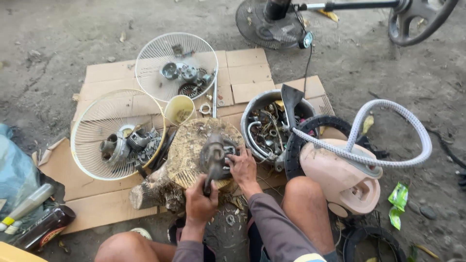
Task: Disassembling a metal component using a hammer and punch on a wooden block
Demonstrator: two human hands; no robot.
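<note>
A grey metal motor part point(214, 154) stands on a wooden stump point(187, 150) in front of me. My left hand point(200, 198) is closed around the handle of a tool point(208, 182) that reaches up against the motor part. My right hand point(242, 166) grips the right side of the motor part and steadies it on the stump. My bare knees frame the bottom of the view.
Two white fan grilles point(109, 131) point(175, 65) hold motor pieces on flattened cardboard point(247, 73). A yellow cup point(178, 109), a metal pot of scrap parts point(269, 127), a pink appliance body with a grey hose point(342, 177), a black fan base point(272, 24) and bottles point(43, 225) surround me.
</note>
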